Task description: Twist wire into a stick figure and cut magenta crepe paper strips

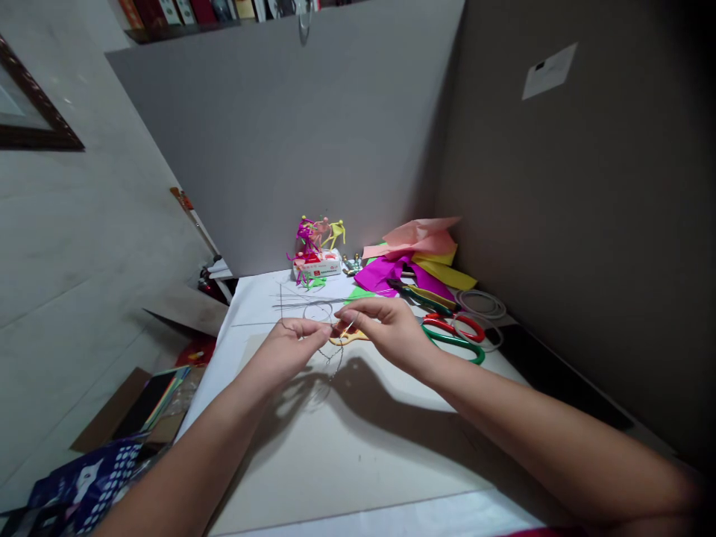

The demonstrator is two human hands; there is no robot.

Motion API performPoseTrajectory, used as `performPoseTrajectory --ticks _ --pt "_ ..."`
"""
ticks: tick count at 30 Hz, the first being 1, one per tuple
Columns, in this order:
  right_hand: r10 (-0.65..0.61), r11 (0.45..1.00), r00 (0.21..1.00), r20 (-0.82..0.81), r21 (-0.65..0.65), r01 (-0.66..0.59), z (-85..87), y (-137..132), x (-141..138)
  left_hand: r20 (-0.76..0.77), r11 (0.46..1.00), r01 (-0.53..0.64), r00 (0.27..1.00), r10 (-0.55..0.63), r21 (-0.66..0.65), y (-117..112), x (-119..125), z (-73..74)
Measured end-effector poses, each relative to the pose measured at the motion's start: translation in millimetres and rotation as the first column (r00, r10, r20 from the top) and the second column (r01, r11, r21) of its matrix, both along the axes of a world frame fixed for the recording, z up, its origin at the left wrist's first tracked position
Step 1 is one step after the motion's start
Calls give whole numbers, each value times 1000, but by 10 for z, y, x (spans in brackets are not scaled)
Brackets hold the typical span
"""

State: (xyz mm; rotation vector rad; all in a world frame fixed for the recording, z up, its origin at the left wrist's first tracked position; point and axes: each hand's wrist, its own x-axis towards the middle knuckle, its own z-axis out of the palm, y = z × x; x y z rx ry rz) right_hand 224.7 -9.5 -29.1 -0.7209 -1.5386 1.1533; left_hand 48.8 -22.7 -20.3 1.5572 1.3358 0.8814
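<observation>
Left hand (291, 350) and right hand (387, 333) at twelve o'clock: fingers closed, gripping thin wire (318, 312); red-and-green scissors (454, 337) lie at two o'clock.

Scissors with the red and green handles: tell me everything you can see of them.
Only the handles of the scissors show: two long plastic loops, one red, one green, lying flat on the white-covered table, the red beyond the green. The person's right hand is beside their inner end, and the blades cannot be seen. A pale coil of wire overlaps the red loop.
</observation>
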Motion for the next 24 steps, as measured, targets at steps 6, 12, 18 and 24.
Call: performPoseTrajectory --ticks 6,12,18,24 --pt "-74 997 997 -19 11 75 -20 17 -15 10 999 -42 999 42 -11 -62 58 54" --pt "-91 993 991 -103 -84 83 -110 44 -43 -22 929 -133 989 150 347 -123 94 72" --pt "-70 976 946 -315 -219 0 -132 18 -106 -69 846 -148 975 212 512 -200 144 41" --pt "-112 986 886 -449 -162 42 -153 -38 -129 -31 788 -209 960 277 579 -258 202 11"
